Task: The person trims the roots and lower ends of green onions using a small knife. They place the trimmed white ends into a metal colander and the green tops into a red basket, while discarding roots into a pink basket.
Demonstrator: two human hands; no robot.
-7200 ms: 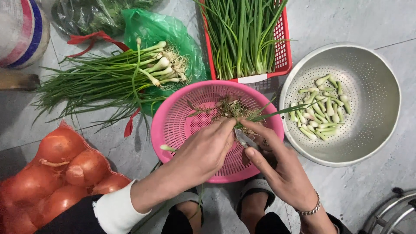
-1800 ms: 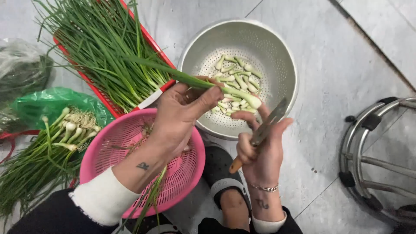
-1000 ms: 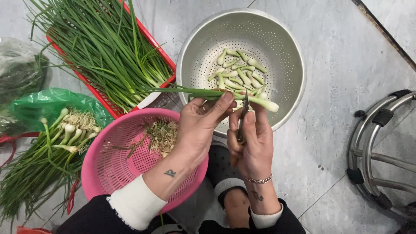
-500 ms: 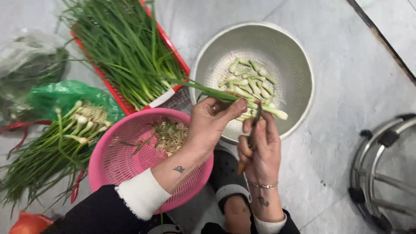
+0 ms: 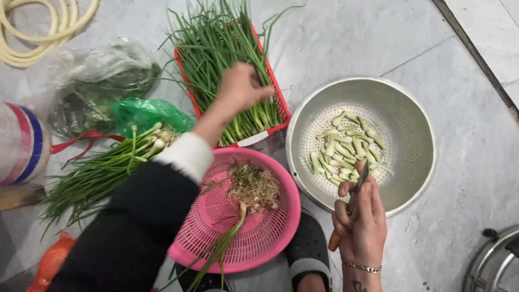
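My left hand [image 5: 242, 89] reaches out over the red basket [image 5: 281, 111] and closes its fingers around the green onions [image 5: 221, 48] heaped in it. My right hand [image 5: 361, 219] hangs near the metal colander's [image 5: 411, 130] front rim, gripping a small knife [image 5: 352, 201] with its blade pointing up. Cut white onion pieces [image 5: 346, 148] lie in the colander. Below my left arm, the pink basket [image 5: 270, 232] holds root trimmings [image 5: 253, 186] and a green stalk.
A bundle of green onions [image 5: 102, 167] lies on a green bag [image 5: 141, 114] at the left. Behind it is a clear bag of greens [image 5: 97, 81]. A coiled hose [image 5: 38, 27] sits top left, an orange mesh sack [image 5: 51, 259] bottom left, a metal stand [image 5: 494, 259] bottom right.
My left hand has let go of the stalk held over the colander and moved left and away to the red basket. The right hand dropped back with the knife.
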